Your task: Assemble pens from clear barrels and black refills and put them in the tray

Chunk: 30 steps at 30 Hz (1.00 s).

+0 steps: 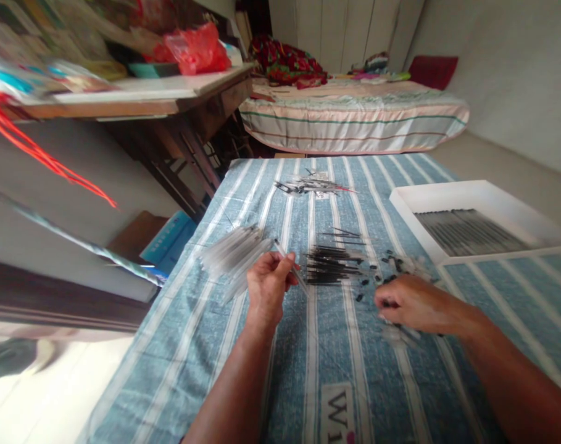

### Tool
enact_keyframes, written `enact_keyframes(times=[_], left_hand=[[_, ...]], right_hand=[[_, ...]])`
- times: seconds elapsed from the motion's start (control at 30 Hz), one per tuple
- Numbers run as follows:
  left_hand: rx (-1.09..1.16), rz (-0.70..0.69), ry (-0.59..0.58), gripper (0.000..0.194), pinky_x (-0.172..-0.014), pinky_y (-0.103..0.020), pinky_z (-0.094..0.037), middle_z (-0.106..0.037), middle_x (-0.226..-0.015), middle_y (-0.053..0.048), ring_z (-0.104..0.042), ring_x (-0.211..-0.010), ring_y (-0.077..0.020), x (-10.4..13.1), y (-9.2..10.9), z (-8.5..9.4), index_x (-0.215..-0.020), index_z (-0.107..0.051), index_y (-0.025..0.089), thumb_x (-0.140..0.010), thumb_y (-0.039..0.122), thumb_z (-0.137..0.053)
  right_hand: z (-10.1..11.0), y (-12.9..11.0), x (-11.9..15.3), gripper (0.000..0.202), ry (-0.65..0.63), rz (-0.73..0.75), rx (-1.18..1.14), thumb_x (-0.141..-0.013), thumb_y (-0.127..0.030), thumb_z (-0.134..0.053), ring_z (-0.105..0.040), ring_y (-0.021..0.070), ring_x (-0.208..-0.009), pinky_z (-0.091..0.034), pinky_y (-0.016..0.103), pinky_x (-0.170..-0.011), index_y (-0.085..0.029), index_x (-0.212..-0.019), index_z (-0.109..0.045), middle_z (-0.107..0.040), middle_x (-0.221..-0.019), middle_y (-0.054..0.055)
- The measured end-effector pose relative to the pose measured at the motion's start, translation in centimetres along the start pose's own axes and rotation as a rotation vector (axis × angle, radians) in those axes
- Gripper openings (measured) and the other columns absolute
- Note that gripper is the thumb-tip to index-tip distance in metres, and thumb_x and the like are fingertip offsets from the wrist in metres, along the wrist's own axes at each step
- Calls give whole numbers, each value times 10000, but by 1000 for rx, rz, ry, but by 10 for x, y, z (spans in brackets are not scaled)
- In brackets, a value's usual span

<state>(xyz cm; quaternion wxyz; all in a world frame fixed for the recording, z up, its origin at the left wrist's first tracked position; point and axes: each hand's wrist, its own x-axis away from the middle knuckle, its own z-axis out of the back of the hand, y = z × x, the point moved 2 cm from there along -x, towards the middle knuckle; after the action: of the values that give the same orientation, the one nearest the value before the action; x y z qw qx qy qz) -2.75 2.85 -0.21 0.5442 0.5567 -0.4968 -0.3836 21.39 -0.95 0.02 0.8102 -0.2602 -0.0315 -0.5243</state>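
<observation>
left hand (267, 285): raised a little over the cloth, fingers closed around one clear tube (291, 269); tube sticks out up-left and down-right of the fingertips, tilted.
right hand (412, 303): palm down on the cloth, fingers curled low over small loose parts; cannot tell whether it grips any of them.
small parts (391, 264): dark caps and clear bits scattered just beyond the right hand's fingers, some touching or partly under the hand.
clear pieces (398, 335): a few lying by the right wrist, blurred.
black refills (332, 264): loose pile of thin dark sticks between the two hands, slightly further away, lying roughly left-right.
clear tube pile (234, 254): bundle of clear tubes just left of the left hand, fanned out on the cloth.
far pile (310, 184): mixed dark and clear parts near the far edge of the cloth, well apart from both hands.
tray (451, 192): white, shallow, at the right on the cloth; rows of dark sticks laid in it side by side.
striped cloth (243, 382): blue with white stripes, covers the work surface; everything above lies on it.
bed (354, 120): behind the cloth, striped sheet.
wooden table (145, 102): upper left, cluttered, red plastic bag (197, 49) on top.
</observation>
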Motion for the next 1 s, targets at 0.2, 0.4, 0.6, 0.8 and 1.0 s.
enact_keyframes(times=[0.2, 0.4, 0.6, 0.8, 1.0], left_hand=[[-19, 2, -36, 227, -353, -192, -258, -566, -447, 36, -420, -346, -63, 1, -4, -4, -595, -533, 167, -661, 304, -702], [-5, 25, -96, 229, -361, -197, -264, -549, -426, 42, -422, -342, -69, 4, -8, -7, -598, -538, 170, -675, 318, -695], [117, 17, -213, 214, -391, -190, -309, -645, -580, 10, -480, -396, -64, 11, -7, -13, -655, -544, 157, -718, 304, -686], [172, 20, -255, 227, -388, -192, -318, -660, -623, -4, -497, -401, -69, 16, -5, -17, -683, -548, 153, -701, 318, -702], [145, 21, -269, 235, -384, -196, -325, -657, -623, -7, -495, -399, -73, 18, -7, -20, -675, -556, 156, -696, 335, -705]], right_hand=[[-18, 2, 19, 107, -46, -20, 113, -699, -173, -597, -534, 139, -570, -188, 248, -518, -191, -602, -639, -623, -587, 10], [-13, -6, 14, 145, 56, -2, 29, -720, -160, -545, -456, 113, -506, -205, 250, -516, -179, -579, -574, -520, -511, -22], [-18, -31, 4, 186, 157, 142, -309, -698, -123, -472, -320, 72, -487, -216, 211, -487, -176, -540, -388, -330, -502, -67], [-28, -47, -10, 195, 197, 173, -469, -677, -122, -460, -255, 67, -492, -198, 198, -460, -183, -538, -337, -278, -509, -72], [-30, -53, -13, 171, 148, 121, -618, -696, -140, -461, -366, 72, -442, -254, 181, -426, -200, -564, -370, -368, -474, -71]])
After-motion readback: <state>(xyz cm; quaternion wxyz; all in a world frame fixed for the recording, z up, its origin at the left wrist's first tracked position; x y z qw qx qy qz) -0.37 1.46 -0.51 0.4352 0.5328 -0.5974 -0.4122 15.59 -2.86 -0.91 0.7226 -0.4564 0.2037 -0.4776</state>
